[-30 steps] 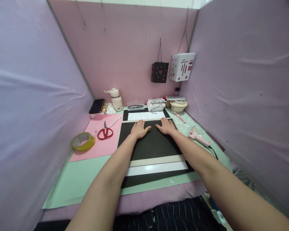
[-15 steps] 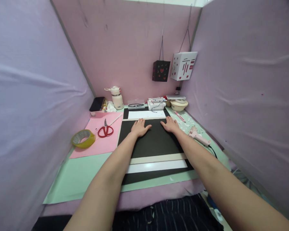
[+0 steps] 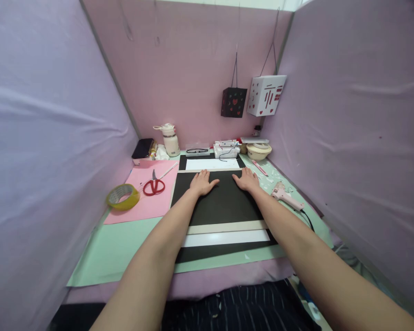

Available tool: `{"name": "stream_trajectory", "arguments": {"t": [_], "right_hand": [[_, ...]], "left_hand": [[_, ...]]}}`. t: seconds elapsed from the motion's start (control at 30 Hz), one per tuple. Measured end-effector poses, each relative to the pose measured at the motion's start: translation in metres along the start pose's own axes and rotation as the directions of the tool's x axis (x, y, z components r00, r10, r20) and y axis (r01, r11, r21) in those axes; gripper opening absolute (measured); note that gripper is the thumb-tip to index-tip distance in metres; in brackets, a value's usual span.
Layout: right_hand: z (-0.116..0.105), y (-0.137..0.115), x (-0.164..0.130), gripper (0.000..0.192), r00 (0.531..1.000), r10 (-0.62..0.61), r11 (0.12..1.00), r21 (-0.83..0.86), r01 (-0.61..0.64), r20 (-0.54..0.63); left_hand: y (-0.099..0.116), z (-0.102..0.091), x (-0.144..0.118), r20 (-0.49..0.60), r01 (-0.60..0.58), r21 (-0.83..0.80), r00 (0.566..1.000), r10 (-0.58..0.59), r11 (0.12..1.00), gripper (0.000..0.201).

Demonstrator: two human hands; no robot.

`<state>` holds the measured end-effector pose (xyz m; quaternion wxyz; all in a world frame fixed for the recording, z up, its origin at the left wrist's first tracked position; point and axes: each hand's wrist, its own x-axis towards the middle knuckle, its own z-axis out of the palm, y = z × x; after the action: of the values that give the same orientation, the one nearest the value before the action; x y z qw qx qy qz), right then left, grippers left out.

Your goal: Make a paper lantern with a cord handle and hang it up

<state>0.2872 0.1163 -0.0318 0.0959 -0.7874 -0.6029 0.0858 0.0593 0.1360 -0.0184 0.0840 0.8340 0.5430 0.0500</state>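
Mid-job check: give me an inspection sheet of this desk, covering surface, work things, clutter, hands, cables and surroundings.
Surface: green mat on a pink-covered table.
Work things: black sheet lies flat over white and black layers; cream strip along its near edge.
Clutter: red scissors on pink paper; tape roll at left; glue gun at right; bottle, bowl and small boxes at the back.
Hands: left hand and right hand both flat, palms down, on the black sheet's far edge.
Cables: black cord runs from the glue gun off the table.
Surroundings: purple and pink fabric walls; black lantern and white lantern hang at the back.
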Motion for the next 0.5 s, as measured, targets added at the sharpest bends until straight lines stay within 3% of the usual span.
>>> {"name": "stream_trajectory", "arguments": {"t": [0.33, 0.5], "right_hand": [[-0.002, 0.0, 0.004, 0.083, 0.999, 0.01, 1.0, -0.02, -0.009, 0.043], [-0.006, -0.002, 0.005, 0.081, 0.998, 0.018, 0.999, -0.046, -0.015, 0.059]], "left_hand": [[0.003, -0.003, -0.001, 0.012, 0.005, -0.023, 1.0, -0.005, 1.0, 0.081], [0.0, -0.018, 0.002, 0.022, 0.022, -0.042, 1.0, -0.021, 0.999, 0.063]]}}
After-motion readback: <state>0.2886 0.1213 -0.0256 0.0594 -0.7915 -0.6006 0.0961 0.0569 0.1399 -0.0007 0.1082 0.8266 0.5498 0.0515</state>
